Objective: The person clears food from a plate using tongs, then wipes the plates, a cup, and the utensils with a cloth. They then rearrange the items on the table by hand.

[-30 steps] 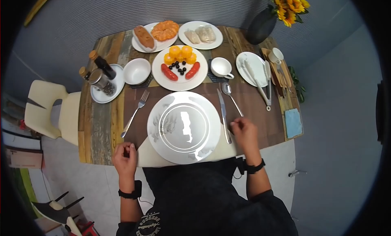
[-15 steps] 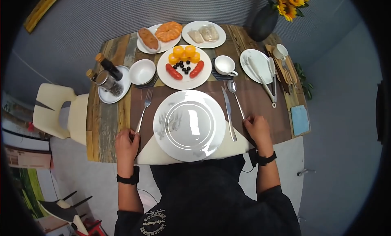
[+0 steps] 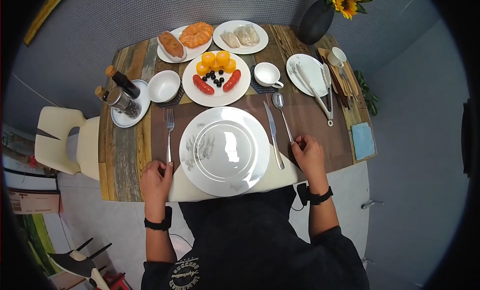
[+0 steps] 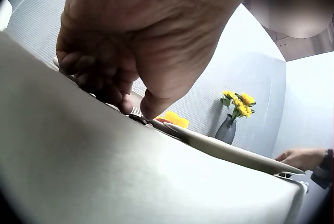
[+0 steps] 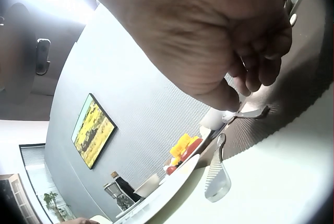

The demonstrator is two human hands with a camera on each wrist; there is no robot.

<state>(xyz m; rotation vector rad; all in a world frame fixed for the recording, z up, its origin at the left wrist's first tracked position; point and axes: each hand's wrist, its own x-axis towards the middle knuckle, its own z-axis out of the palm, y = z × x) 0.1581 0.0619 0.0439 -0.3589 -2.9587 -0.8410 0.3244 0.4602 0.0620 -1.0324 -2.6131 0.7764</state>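
Observation:
In the head view, my left hand (image 3: 156, 182) pinches the handle end of the fork (image 3: 169, 135), which lies left of the large plate (image 3: 225, 150). The left wrist view has that hand's thumb and fingers (image 4: 125, 103) low at the handle. My right hand (image 3: 310, 157) holds the handle end of the spoon (image 3: 284, 117) between thumb and curled fingers, low over the brown mat. In the right wrist view the spoon handle (image 5: 253, 113) passes under the thumb. Between plate and spoon lies the knife (image 3: 273, 135), untouched.
Behind the large plate stand a food plate (image 3: 216, 98), a bowl (image 3: 164, 86) and a cup (image 3: 267, 75). Bottles share a small tray (image 3: 143, 112) at left. Tongs (image 3: 317, 97) rest on a plate at right, near a blue cloth (image 3: 363, 141). A vase (image 3: 316, 22) stands behind.
The fork and spoon have turned to lie straighter beside the large plate. My left hand has come to the fork's handle, my right hand to the spoon's. The head view has shifted slightly.

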